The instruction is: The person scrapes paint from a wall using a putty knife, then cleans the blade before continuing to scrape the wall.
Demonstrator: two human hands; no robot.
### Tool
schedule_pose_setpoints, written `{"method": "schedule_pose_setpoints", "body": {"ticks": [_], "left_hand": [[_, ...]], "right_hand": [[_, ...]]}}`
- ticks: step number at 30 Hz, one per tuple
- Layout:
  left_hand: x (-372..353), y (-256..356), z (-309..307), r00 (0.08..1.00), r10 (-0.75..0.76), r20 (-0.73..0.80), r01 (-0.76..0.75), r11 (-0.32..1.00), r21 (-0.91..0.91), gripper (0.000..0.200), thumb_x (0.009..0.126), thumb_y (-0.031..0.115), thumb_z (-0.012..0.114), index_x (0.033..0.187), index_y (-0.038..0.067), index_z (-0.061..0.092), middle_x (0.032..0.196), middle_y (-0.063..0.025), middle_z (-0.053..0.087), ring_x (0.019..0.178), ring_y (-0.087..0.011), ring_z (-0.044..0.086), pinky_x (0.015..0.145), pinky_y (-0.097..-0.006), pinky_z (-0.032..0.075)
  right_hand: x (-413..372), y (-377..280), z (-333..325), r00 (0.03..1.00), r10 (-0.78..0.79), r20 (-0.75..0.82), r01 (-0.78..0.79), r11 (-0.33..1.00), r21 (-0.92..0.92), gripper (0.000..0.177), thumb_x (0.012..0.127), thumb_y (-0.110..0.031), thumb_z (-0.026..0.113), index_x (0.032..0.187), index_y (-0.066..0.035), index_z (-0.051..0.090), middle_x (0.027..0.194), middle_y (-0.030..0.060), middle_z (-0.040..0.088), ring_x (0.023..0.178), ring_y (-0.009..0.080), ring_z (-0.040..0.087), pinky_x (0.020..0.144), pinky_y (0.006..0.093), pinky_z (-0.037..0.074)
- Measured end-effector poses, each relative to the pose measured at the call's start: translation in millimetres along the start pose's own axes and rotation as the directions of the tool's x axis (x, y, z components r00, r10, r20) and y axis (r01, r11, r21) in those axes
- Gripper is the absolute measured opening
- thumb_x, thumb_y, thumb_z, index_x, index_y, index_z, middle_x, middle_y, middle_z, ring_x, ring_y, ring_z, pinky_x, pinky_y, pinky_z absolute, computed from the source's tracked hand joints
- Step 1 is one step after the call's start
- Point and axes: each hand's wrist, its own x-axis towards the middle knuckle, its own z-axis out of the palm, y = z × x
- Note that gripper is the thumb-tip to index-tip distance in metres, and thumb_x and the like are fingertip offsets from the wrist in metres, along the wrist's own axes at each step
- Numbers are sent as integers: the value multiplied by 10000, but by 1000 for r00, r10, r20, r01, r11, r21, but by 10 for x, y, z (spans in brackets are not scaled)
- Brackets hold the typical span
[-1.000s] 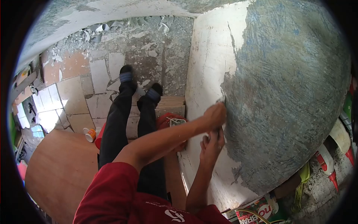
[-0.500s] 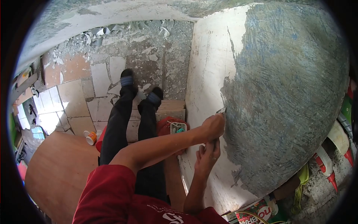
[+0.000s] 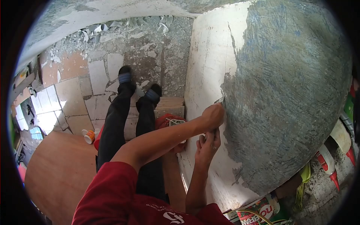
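Note:
My left hand (image 3: 213, 115) reaches across my body and is closed round a scraper (image 3: 219, 100). Only its small metal blade shows past the fingers, and the handle is mostly hidden. The blade touches the edge where white paint (image 3: 204, 71) meets the bare grey, scratched wall (image 3: 285, 97). Just below, my right hand (image 3: 208, 146) has curled fingers against the lower end of the scraper, close under the left hand. A ragged paint border runs up and down beside both hands.
Paint flakes lie over the broken floor tiles (image 3: 99, 77) around my feet. A red bag (image 3: 165, 120) sits by the wall's foot. An orange-white cup (image 3: 89, 137) stands near a brown board (image 3: 62, 168). Red-tipped tubes (image 3: 327, 161) and a printed box (image 3: 258, 213) lie at lower right.
The scraper and both hands have shifted slightly upward along the paint border. The whole view has moved a little as well. Both hands keep their hold.

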Motion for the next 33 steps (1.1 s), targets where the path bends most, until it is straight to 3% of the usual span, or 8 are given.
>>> {"method": "schedule_pose_setpoints", "body": {"ticks": [5, 6, 10, 14, 21, 22, 28, 33], "left_hand": [[-198, 173, -14, 997, 73, -24, -68, 980, 186, 165, 733, 81, 610, 806, -62, 645, 774, -206, 649, 764, -296, 670, 654, -327, 535], [-78, 110, 62, 997, -22, -67, 24, 999, 23, 161, 732, 101, 624, 795, -43, 659, 777, -211, 647, 761, -301, 669, 652, -325, 535], [139, -24, -173, 994, 24, 111, -37, 992, 120, 170, 733, 89, 621, 795, -69, 625, 786, -234, 642, 765, -327, 667, 653, -357, 535], [-60, 116, -28, 997, -69, -25, 68, 997, -39, 161, 741, 79, 607, 809, -67, 611, 753, -219, 645, 752, -342, 664, 648, -384, 528], [-29, 46, -146, 996, 50, -69, -54, 996, -67, 233, 701, 14, 580, 841, -149, 491, 630, -263, 582, 668, -387, 636, 565, -416, 496], [-63, 126, -114, 998, -50, -26, 51, 998, 27, 118, 721, 72, 618, 685, -39, 633, 761, -220, 643, 750, -323, 666, 640, -355, 535], [134, 23, -323, 996, -57, 68, 61, 997, -51, 222, 755, 76, 577, 878, -108, 595, 850, -248, 638, 783, -329, 664, 668, -370, 536], [-96, 85, -83, 999, 50, 18, -52, 995, 90, 159, 738, 96, 609, 731, -63, 622, 838, -222, 642, 774, -324, 664, 661, -361, 533]], "right_hand": [[-220, -62, 20, 999, -26, -46, 25, 1000, -17, 318, 887, -193, 535, 1169, -51, 502, 730, -51, 415, 466, -4, 269, 354, 161, 158], [-132, -41, 3, 1000, -22, -15, 22, 1000, -9, 320, 886, -193, 534, 1172, -51, 501, 726, -52, 409, 467, -4, 270, 356, 160, 159], [100, -45, 33, 997, -31, 66, 31, 999, -6, 338, 879, -177, 530, 1188, -46, 494, 721, -47, 402, 467, -3, 281, 362, 159, 166], [-86, -102, 58, 1000, -25, 1, 25, 1000, 7, 368, 861, -145, 515, 1213, -46, 478, 726, -39, 403, 462, 0, 284, 356, 161, 188], [-97, -16, 122, 998, -37, 49, 34, 998, 49, 383, 849, -121, 483, 1226, -51, 477, 736, -31, 409, 464, 1, 304, 347, 156, 208], [-90, -18, 135, 998, -37, 46, 34, 998, 57, 385, 848, -127, 490, 1226, -53, 477, 740, -31, 415, 464, 1, 303, 348, 158, 204], [149, -9, 158, 999, -15, 32, 13, 998, 59, 374, 851, -153, 519, 1212, -60, 486, 764, -30, 454, 458, 2, 291, 351, 163, 179], [-182, -51, 137, 999, -36, -26, 36, 999, 17, 343, 864, -152, 516, 1190, -48, 490, 761, -27, 444, 457, 7, 268, 361, 167, 167]]}}
